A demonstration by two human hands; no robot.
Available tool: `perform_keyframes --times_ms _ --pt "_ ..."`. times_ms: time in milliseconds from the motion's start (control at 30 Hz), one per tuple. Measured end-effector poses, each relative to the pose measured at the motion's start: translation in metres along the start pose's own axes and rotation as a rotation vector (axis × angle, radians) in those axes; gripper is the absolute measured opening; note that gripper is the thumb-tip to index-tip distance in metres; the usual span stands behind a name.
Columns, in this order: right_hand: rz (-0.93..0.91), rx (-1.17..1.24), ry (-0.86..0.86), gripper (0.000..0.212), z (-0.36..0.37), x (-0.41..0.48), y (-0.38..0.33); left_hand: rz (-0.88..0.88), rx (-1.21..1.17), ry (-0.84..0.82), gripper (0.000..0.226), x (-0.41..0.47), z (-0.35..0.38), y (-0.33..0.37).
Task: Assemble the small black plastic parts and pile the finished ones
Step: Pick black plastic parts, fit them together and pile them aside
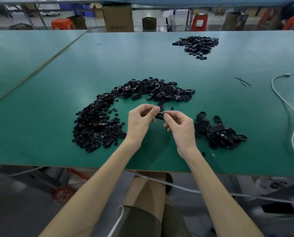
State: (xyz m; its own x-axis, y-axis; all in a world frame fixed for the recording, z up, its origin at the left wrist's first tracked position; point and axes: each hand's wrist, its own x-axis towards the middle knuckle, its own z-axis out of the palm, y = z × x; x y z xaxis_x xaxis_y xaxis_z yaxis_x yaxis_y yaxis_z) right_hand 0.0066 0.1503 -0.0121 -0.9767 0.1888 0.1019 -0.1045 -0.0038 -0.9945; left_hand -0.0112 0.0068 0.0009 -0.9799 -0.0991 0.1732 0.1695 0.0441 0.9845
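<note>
We log one black part [160, 115], pinched between our left hand [139, 121] and right hand [181, 128] above the green table [159, 62]. Loose part piles lie left [96, 129], centre [153, 90], right [219, 133] and far [196, 45]. The contents of the cardboard box [118, 17] are unseen.

One small black oval part [160, 116] is pinched between the left hand [140, 122] and right hand [180, 127]. Around it curves a big heap of loose parts [107, 98] — tiny round pieces at left, larger ovals behind — with a smaller pile of ovals [219, 132] just right and a far pile [196, 45] back right.
</note>
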Motion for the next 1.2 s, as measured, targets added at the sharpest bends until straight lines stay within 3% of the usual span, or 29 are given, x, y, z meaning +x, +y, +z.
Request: perform_keyframes --times_ms 133,667,1200 --pt "0.002 0.007 0.014 0.008 0.000 0.001 0.001 -0.020 -0.076 0.067 0.008 -0.003 0.003 -0.010" --pt "0.008 0.026 0.061 0.010 0.000 0.002 0.002 0.026 -0.025 0.018 0.005 -0.007 0.003 -0.015" --pt "0.004 0.038 -0.009 0.015 -0.001 0.000 -0.001 0.034 0.087 0.022 0.005 -0.009 0.005 -0.011"
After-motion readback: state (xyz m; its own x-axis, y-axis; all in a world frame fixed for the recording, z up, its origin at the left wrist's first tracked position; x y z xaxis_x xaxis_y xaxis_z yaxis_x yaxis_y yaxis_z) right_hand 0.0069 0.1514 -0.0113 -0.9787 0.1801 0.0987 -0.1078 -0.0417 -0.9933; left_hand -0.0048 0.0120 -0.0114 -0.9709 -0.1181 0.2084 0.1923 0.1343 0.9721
